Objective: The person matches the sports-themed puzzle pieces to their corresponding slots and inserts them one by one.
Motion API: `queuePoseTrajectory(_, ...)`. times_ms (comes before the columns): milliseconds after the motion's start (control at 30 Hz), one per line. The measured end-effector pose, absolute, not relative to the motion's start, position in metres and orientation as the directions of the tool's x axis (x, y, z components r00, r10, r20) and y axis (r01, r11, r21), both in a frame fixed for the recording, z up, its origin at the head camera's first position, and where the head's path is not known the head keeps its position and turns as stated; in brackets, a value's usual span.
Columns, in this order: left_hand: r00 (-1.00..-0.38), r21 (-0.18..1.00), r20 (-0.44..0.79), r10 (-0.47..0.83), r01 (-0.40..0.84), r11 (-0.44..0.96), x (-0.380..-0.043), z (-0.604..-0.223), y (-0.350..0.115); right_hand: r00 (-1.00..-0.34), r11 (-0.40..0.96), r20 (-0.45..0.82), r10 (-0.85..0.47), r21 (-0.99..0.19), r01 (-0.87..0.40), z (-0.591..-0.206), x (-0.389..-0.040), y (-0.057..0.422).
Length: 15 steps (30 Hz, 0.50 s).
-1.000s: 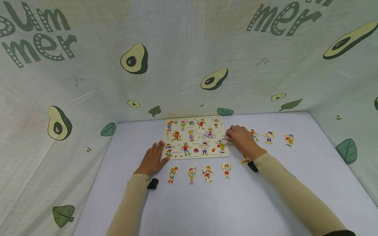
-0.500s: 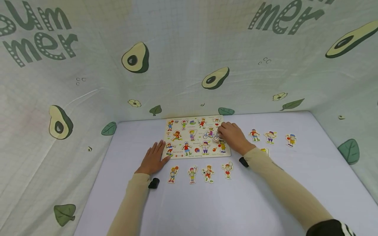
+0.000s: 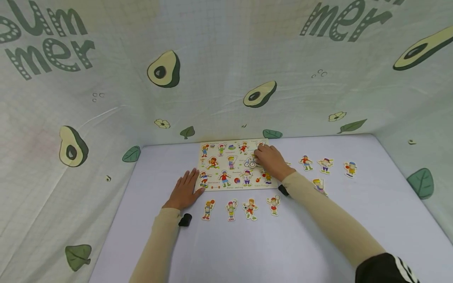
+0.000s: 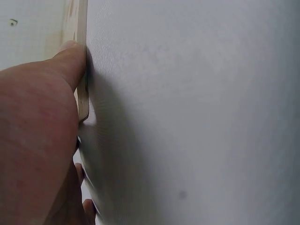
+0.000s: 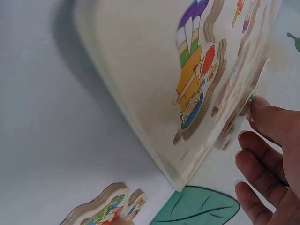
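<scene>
A wooden puzzle board (image 3: pixel 223 164) printed with sports figures lies flat against the back of the table. My left hand (image 3: pixel 183 191) rests at its lower left corner, fingers straight; in the left wrist view the thumb (image 4: pixel 72 56) touches the board's edge. Over the board's right part, my right hand (image 3: pixel 272 162) pinches a thin wooden puzzle piece (image 5: pixel 243 105) between thumb and fingers. That piece is seen nearly edge-on in the right wrist view, at the board's surface, and mostly hidden in the head view. Beside the fingertips shows the board's bicycle picture (image 3: pixel 249 162).
Below the board lie a basketball figure (image 3: pixel 207 210), a pink-capped figure (image 3: pixel 231 210), a soccer figure (image 3: pixel 250 209) and a tennis figure (image 3: pixel 274 204). On the right are more loose figures (image 3: pixel 325 165), one partly behind the right sleeve (image 3: pixel 325 208). A printed cloth (image 3: pixel 212 78) hangs behind.
My right hand has moved left with the piece, from the board's right edge onto the bicycle picture. The right forearm has uncovered more loose pieces. My left hand stays put.
</scene>
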<state>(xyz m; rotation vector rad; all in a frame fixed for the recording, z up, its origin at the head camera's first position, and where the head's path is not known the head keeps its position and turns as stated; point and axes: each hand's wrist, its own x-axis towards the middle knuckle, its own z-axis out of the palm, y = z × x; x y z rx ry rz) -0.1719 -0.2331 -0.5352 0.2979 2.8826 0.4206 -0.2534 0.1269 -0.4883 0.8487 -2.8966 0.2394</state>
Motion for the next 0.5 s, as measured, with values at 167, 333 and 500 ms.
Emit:
queuePoseTrajectory(167, -0.957, 0.301, -0.18, 0.227, 0.166, 0.939, -0.173, -0.537, -0.234, -0.831, 0.824, 0.152, -0.535, -0.121, -0.553, -0.489, -0.258, 0.121)
queuePoseTrajectory(333, -0.956, 0.305, -0.194, 0.221, 0.155, 0.94, -0.173, -0.536, -0.233, -0.827, 0.82, 0.148, -0.543, -0.122, -0.56, -0.491, -0.263, 0.116)
queuePoseTrajectory(500, -0.954, 0.306, -0.216, 0.209, 0.137, 0.942, -0.172, -0.533, -0.232, -0.83, 0.825, 0.117, -0.545, -0.102, -0.556, -0.495, -0.267, 0.11)
